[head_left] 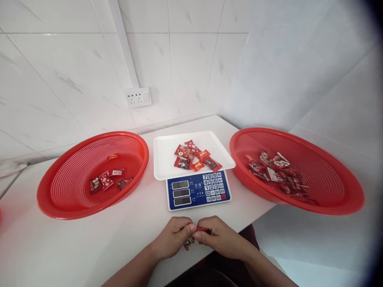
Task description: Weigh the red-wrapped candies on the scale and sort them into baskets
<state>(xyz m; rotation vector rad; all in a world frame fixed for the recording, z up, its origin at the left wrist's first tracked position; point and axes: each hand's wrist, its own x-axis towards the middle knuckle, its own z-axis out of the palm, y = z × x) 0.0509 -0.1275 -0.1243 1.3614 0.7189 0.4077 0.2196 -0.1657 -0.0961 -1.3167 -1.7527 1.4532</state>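
Note:
My left hand (176, 236) and my right hand (220, 238) meet at the near edge of the white table, fingers pinched together on a small red wrapped candy (201, 229) between them. Just beyond them stands a blue-faced weighing scale (198, 190) with a white tray (167, 159) on top. Several red wrapped candies (194, 156) lie on that tray. To the left sits a red basket (60, 187) holding several candies (105, 179). To the right a second red basket (335, 187) holds a larger pile of candies (281, 173).
The white table (89, 243) stands in a corner of white tiled walls. A wall socket (138, 97) is mounted behind the left basket. The table's edge runs just below my hands, and the right basket overhangs it.

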